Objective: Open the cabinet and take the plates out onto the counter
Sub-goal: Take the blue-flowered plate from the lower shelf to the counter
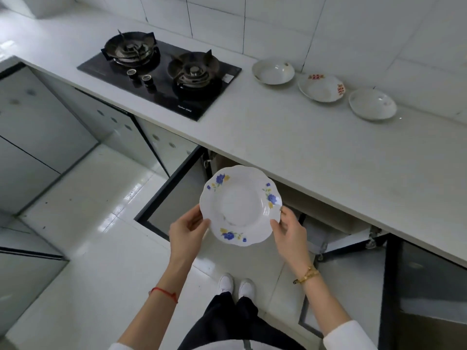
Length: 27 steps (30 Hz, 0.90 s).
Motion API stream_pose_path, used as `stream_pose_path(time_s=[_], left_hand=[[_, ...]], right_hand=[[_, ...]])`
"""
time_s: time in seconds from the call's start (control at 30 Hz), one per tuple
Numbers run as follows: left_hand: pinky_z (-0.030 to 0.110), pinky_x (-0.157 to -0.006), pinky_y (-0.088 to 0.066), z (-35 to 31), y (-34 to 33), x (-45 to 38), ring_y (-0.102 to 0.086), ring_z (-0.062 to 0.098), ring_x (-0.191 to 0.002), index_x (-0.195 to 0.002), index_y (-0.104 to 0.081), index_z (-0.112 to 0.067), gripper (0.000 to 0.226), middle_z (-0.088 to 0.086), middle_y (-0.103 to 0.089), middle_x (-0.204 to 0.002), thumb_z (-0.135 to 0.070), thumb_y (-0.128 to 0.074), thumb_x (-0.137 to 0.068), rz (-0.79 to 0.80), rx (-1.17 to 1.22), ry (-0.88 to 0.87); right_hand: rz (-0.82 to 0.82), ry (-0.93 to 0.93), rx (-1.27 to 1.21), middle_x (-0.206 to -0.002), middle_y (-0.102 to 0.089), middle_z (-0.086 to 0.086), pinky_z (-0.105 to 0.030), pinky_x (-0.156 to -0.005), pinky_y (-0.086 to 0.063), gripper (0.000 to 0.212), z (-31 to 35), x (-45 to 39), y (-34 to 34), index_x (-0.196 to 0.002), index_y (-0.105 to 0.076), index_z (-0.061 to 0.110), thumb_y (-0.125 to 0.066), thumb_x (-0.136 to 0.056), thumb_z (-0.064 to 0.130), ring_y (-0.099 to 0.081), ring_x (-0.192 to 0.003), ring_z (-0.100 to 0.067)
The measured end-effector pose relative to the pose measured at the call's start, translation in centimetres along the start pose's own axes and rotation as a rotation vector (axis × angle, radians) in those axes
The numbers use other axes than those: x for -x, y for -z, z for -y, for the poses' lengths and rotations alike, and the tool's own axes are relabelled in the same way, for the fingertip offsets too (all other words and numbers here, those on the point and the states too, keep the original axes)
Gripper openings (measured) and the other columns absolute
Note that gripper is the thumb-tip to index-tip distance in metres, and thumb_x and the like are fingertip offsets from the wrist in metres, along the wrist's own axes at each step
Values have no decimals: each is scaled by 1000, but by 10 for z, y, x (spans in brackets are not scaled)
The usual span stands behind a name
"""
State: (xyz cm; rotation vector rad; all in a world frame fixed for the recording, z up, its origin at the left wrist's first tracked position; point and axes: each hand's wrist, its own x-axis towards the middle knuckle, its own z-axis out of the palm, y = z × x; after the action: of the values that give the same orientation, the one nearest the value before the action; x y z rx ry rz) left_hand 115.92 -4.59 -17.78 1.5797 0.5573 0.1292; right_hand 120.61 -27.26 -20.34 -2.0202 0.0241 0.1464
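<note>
A white scalloped plate with blue flowers [240, 205] is held level in front of the open cabinet, below the counter's edge. My left hand [188, 229] grips its left rim and my right hand [288, 227] grips its right rim. Three white plates lie in a row on the white counter [316, 157]: a plain one [273, 71], one with red marks [321, 87], and another plain one [372, 104]. The cabinet under the counter stands open, its left door [174, 195] swung out and its right door [336, 246] swung out too. The cabinet's inside is mostly hidden.
A black two-burner gas hob [161, 74] is set into the counter at the left. Closed glossy cabinet doors [45, 127] line the left side. White tiled wall runs behind the counter. My white shoes [236, 286] stand on the glossy floor.
</note>
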Motion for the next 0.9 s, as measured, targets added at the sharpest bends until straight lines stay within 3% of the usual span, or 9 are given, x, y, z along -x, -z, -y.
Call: stream_pose_path(time_s=[0.1,0.23,0.37,0.57,0.67,0.83,0.9], left_hand=[[18,-89,-55,-8,-7,-1,-70,5,-102,-119,-70,-22,45,-13,-74,-108,5,-64,-83,46,1,-28],[14,-84,-54,-15,-21,-4,-70,2,-98,-111,-71,-32,47,-19,-74,-103,5,-65,-82,86,-9,-65],[29,-93,-56,-21,-40,-13,-70,4,-101,-117,-70,-23,45,-14,-74,-107,5,-65,-82,141,-9,-64],[40,-96,-55,-36,-76,-37,-71,9,-103,-118,-71,-24,46,-11,-75,-108,4,-63,-82,284,-21,-104],[38,-96,-53,-47,-101,-51,-70,9,-104,-113,-72,-30,46,-10,-75,-108,2,-64,-81,370,-28,-126],[18,-85,-55,-65,-153,-73,-70,1,-98,-94,-71,-47,49,-19,-75,-97,-1,-66,-79,468,-77,-163],[12,-80,-55,-72,-178,-80,-70,-1,-96,-97,-71,-43,47,-20,-75,-96,0,-65,-80,527,-91,-176]], right_hand=[[-61,20,9,-102,-61,30,5,-74,-40,32,5,4,11,-124,-55,13,-56,-93,7,-58,-92,21],[-125,21,20,-104,-62,27,1,-79,-43,35,9,7,27,-127,-54,14,-55,-93,7,-61,-96,14],[-195,-23,14,-100,-70,5,-18,-82,-50,36,7,6,43,-129,-53,15,-55,-93,10,-66,-95,-18],[-320,-50,-11,-101,-70,4,-31,-88,-52,31,4,-3,69,-124,-56,13,-54,-93,10,-66,-97,-21],[-384,-58,28,-94,-69,-15,-38,-85,-51,21,-2,-12,84,-113,-57,18,-52,-94,13,-62,-89,-34],[-473,-77,60,-93,-69,-14,-32,-80,-52,16,-11,-30,117,-107,-54,20,-47,-94,13,-62,-87,-28],[-507,-85,39,-98,-70,-2,-12,-75,-51,22,-15,-39,134,-112,-55,21,-47,-95,11,-64,-88,-7]])
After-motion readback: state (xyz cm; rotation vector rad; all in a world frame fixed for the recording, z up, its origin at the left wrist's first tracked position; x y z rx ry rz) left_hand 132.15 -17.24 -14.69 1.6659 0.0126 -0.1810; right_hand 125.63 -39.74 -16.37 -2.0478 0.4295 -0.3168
